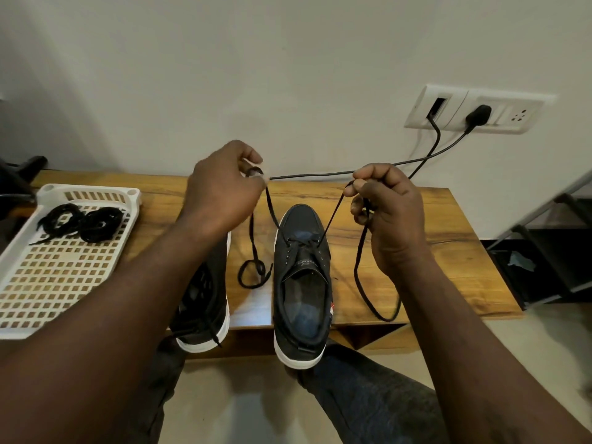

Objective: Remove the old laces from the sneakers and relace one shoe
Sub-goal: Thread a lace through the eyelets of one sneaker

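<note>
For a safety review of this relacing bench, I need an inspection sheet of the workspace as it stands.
Surface: wooden table, sneakers' heels overhanging its near edge.
Job's things: sneaker upright, lace through its front eyelets only; second sneaker beside it, partly hidden; two coiled laces in white tray.
Clutter: nothing seen.
Hands: left hand pinches one part of the lace, right hand grips another, both raised.
Cables: two black cables leave the wall socket panel; one crosses above the table behind the hands.
Surroundings: metal rack at right; dark object far left, unclear.
</note>
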`<state>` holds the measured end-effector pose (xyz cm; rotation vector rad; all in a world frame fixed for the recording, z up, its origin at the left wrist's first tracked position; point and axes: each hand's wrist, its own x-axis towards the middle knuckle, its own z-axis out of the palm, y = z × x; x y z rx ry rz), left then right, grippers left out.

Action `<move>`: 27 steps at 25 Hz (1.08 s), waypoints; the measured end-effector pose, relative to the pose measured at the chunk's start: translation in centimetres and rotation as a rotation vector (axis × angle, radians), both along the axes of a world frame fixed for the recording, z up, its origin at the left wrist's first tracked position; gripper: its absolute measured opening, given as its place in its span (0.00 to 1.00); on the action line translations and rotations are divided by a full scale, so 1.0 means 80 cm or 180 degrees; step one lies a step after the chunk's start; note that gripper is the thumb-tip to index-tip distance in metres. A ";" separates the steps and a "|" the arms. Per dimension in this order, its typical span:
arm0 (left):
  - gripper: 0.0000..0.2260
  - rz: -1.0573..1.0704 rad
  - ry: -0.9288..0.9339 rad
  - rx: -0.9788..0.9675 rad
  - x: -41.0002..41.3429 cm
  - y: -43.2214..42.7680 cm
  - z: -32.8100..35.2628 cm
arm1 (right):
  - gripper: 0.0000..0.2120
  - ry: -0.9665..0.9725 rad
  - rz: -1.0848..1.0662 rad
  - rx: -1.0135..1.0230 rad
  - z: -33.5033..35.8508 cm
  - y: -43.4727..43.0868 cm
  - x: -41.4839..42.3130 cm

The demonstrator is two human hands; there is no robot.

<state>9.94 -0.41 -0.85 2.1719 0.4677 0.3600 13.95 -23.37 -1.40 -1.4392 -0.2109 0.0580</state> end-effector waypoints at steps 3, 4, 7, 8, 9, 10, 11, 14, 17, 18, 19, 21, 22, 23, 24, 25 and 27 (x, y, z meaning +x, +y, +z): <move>0.09 -0.0354 -0.0314 0.0413 -0.005 -0.022 0.006 | 0.07 -0.0134 0.0143 0.0160 0.007 0.005 -0.004; 0.06 -0.0698 -0.0356 0.0069 -0.006 -0.035 0.009 | 0.07 -0.0230 0.0212 0.0126 0.008 0.008 -0.006; 0.09 -0.1429 0.0023 -0.1001 -0.005 -0.066 0.013 | 0.06 -0.0594 0.0334 -0.0026 0.015 0.014 -0.013; 0.11 -0.1504 0.0155 -0.1192 -0.004 -0.068 0.014 | 0.06 -0.0680 0.0345 -0.0044 0.017 0.014 -0.014; 0.12 -0.1551 0.0248 -0.1292 -0.004 -0.067 0.015 | 0.06 -0.0727 0.0349 -0.0043 0.019 0.014 -0.015; 0.11 -0.1599 0.0310 -0.1370 -0.004 -0.064 0.014 | 0.06 -0.0736 0.0347 -0.0034 0.020 0.014 -0.017; 0.09 -0.1648 0.0332 -0.1478 -0.004 -0.062 0.012 | 0.06 -0.0718 0.0341 -0.0024 0.020 0.014 -0.018; 0.07 -0.1793 0.0271 -0.1920 -0.008 -0.062 0.013 | 0.07 -0.0631 0.0294 -0.0014 0.019 0.013 -0.017; 0.07 -0.1889 0.0136 -0.2119 -0.007 -0.064 0.015 | 0.06 -0.0528 0.0315 0.0024 0.018 0.011 -0.013; 0.06 -0.1863 0.0086 -0.2125 -0.006 -0.066 0.015 | 0.06 -0.0488 0.0336 0.0037 0.016 0.009 -0.013; 0.06 -0.1795 0.0050 -0.2086 -0.005 -0.066 0.014 | 0.06 -0.0440 0.0354 0.0051 0.015 0.008 -0.013; 0.05 -0.1616 0.0021 -0.1766 -0.001 -0.061 0.007 | 0.06 -0.0276 0.0343 0.0191 0.013 0.005 -0.013; 0.05 -0.1541 0.0035 -0.1481 0.001 -0.056 0.002 | 0.06 -0.0173 0.0300 0.0322 0.014 0.003 -0.012; 0.06 -0.1457 0.0089 -0.1179 0.003 -0.049 -0.004 | 0.06 -0.0079 0.0242 0.0463 0.015 0.000 -0.011; 0.06 -0.1347 0.0191 -0.0901 0.006 -0.041 -0.012 | 0.06 -0.0014 0.0189 0.0596 0.017 -0.003 -0.009; 0.08 -0.1211 0.0316 -0.0625 0.008 -0.033 -0.020 | 0.06 0.0017 0.0151 0.0699 0.018 -0.006 -0.008; 0.09 -0.1012 0.0584 -0.0095 0.009 -0.023 -0.035 | 0.06 0.0028 0.0133 0.0783 0.018 -0.011 -0.005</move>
